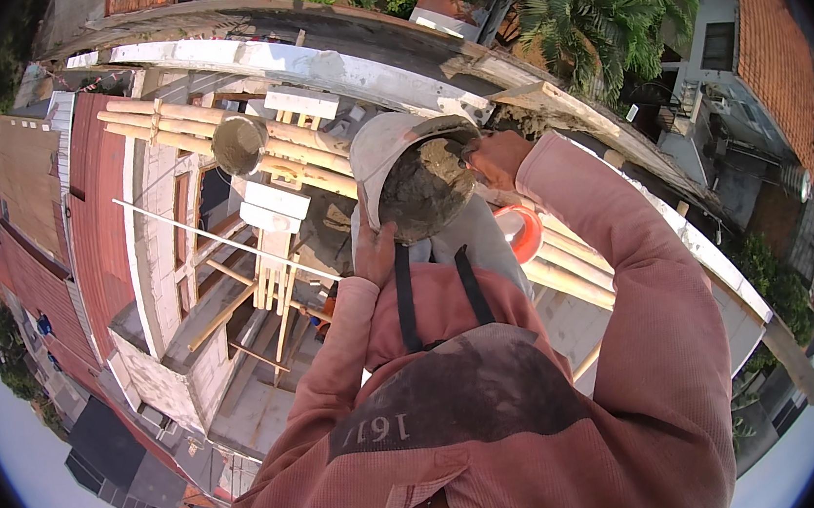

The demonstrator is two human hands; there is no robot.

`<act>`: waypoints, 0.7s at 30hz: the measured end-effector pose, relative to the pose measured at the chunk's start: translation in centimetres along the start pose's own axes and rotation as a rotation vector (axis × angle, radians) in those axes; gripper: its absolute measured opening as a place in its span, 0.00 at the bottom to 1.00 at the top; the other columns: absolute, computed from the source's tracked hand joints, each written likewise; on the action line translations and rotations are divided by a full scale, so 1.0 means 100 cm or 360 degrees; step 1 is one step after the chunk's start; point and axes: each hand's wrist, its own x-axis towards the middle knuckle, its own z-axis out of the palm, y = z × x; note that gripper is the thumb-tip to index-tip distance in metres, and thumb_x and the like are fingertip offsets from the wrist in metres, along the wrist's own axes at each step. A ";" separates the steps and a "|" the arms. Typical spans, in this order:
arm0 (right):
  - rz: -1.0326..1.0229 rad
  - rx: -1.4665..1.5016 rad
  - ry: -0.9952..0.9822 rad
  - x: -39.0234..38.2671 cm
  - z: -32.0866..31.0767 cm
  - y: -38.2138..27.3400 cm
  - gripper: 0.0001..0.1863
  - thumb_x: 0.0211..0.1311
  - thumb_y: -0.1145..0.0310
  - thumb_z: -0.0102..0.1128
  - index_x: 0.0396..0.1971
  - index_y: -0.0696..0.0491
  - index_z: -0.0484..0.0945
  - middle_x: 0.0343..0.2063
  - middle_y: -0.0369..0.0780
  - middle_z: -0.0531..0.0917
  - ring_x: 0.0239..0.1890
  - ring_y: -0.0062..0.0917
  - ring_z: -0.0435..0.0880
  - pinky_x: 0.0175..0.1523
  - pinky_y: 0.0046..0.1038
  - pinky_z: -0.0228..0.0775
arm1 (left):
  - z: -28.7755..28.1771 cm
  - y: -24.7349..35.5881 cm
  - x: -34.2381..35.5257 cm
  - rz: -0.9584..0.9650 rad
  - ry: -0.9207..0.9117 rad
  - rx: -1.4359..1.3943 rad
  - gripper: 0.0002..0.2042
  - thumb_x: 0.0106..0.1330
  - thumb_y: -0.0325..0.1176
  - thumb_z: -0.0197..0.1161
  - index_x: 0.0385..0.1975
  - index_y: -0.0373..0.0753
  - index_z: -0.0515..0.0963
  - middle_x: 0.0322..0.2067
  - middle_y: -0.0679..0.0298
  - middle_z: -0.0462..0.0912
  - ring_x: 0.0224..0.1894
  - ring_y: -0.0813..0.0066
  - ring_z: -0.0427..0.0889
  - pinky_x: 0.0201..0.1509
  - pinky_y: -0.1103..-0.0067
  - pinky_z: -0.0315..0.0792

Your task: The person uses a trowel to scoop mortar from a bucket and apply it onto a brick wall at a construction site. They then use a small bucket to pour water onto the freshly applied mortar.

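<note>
Steady the mortar bucket (374, 154): right hand (500, 159) gripping its rim, left hand (377, 254) clasping its side, fingers seemingly beneath

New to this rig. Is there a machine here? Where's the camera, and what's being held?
No machine: a person works bare-handed, in pink sleeves. The single picture comes from a wide fisheye camera on the person's head, looking down, so straight edges bend near its rim. The right hand grips the rim of a pale bucket holding a grey mix; the left hand is against its side. Beyond and below are light round poles, with a second bucket over them and a round orange container toward the right.
</note>
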 end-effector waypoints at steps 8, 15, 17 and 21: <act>0.0350 0.1643 0.0304 0.006 0.129 -0.019 0.28 0.56 0.59 0.64 0.56 0.57 0.75 0.53 0.50 0.78 0.57 0.39 0.77 0.61 0.32 0.69 | -0.009 -0.058 0.009 -0.0083 0.0142 -0.0003 0.23 0.63 0.34 0.56 0.57 0.31 0.66 0.48 0.56 0.76 0.50 0.68 0.74 0.56 0.76 0.67; 0.0480 0.1889 0.0382 -0.003 0.110 -0.056 0.32 0.59 0.53 0.65 0.57 0.60 0.73 0.55 0.50 0.78 0.58 0.38 0.76 0.63 0.31 0.65 | -0.007 -0.011 0.010 -0.0538 0.0144 -0.0326 0.20 0.64 0.38 0.58 0.51 0.32 0.68 0.45 0.60 0.75 0.50 0.70 0.75 0.54 0.74 0.73; 0.0474 0.1982 0.0386 -0.006 0.103 -0.058 0.32 0.59 0.53 0.66 0.57 0.60 0.73 0.55 0.50 0.78 0.59 0.36 0.76 0.64 0.30 0.64 | -0.009 -0.014 0.011 -0.0621 0.0174 -0.0430 0.21 0.63 0.37 0.58 0.52 0.33 0.67 0.46 0.60 0.75 0.50 0.70 0.75 0.54 0.74 0.73; 0.0558 0.2113 0.0401 -0.022 0.086 -0.052 0.31 0.59 0.55 0.67 0.57 0.59 0.74 0.56 0.48 0.77 0.59 0.34 0.75 0.63 0.29 0.64 | -0.011 -0.024 0.015 -0.0641 0.0171 -0.0706 0.20 0.62 0.37 0.59 0.52 0.35 0.67 0.46 0.59 0.73 0.50 0.69 0.74 0.54 0.73 0.74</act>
